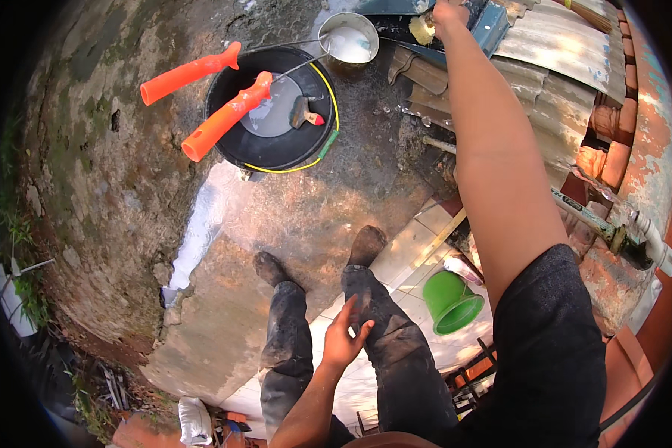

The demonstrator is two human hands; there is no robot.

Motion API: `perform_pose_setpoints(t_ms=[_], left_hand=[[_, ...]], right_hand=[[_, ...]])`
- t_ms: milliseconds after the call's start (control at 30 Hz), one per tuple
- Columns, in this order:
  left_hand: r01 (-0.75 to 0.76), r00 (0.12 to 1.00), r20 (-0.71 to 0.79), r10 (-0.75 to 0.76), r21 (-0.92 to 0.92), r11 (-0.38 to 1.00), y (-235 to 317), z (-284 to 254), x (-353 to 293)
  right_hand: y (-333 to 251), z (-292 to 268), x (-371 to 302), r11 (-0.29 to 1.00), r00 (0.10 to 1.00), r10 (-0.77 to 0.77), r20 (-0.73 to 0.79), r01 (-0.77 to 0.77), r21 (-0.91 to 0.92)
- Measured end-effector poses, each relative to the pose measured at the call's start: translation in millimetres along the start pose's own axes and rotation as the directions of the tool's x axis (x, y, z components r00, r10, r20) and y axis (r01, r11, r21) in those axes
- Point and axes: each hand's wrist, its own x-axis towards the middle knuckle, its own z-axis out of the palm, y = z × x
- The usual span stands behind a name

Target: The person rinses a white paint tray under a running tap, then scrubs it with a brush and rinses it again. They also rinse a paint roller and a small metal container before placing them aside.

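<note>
At the far upper right my right arm is stretched out, and my right hand [451, 18] is closed on a pale yellow sponge-like piece [422, 28]. It is over a blue sheet-like surface [490, 28]. My left hand [343, 336] hangs low in front of my legs, fingers apart, with nothing in it. A black bucket [228, 145] with a yellow wire handle holds greyish liquid and a paintbrush [304, 113]. Two orange-handled tools, one nearer [228, 118] and one farther [190, 72], lie across its rim. A metal pot [349, 39] with white contents stands beside it.
A green bucket [451, 302] lies tipped on pale tiles [418, 243] at my right. Corrugated sheets [552, 89], roof tiles [614, 127] and a pipe [653, 243] line the right side. Rough concrete with a broken edge [183, 265] slopes down at the left. A white sack [195, 420] sits low left.
</note>
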Motion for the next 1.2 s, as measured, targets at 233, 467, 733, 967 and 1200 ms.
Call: perform_pose_setpoints(t_ms=[233, 467, 733, 967, 1200], left_hand=[[-0.006, 0.987, -0.158, -0.008, -0.086, 0.996, 9, -1, 37], [0.115, 0.984, -0.118, -0.133, -0.147, 0.982, -18, 9, 35], [0.133, 0.987, -0.065, -0.148, -0.195, 0.972, -5, -12, 42], [0.199, 0.952, -0.153, -0.264, -0.347, 0.917, -10, -26, 49], [0.191, 0.965, -0.089, -0.246, -0.404, 0.895, -5, -26, 49]], right_hand=[[-97, -37, -76, 0.904, 0.913, 0.395, -0.102, -0.367, 0.219], [-204, -98, -175, 0.868, 0.902, 0.43, -0.05, -0.397, 0.299], [-160, 0, -209, 0.79, 0.898, 0.338, 0.281, -0.433, 0.435], [-195, -4, -349, 0.841, 0.98, -0.168, 0.105, 0.087, 0.535], [-194, 50, -432, 0.524, 0.511, -0.392, 0.765, 0.807, -0.271]])
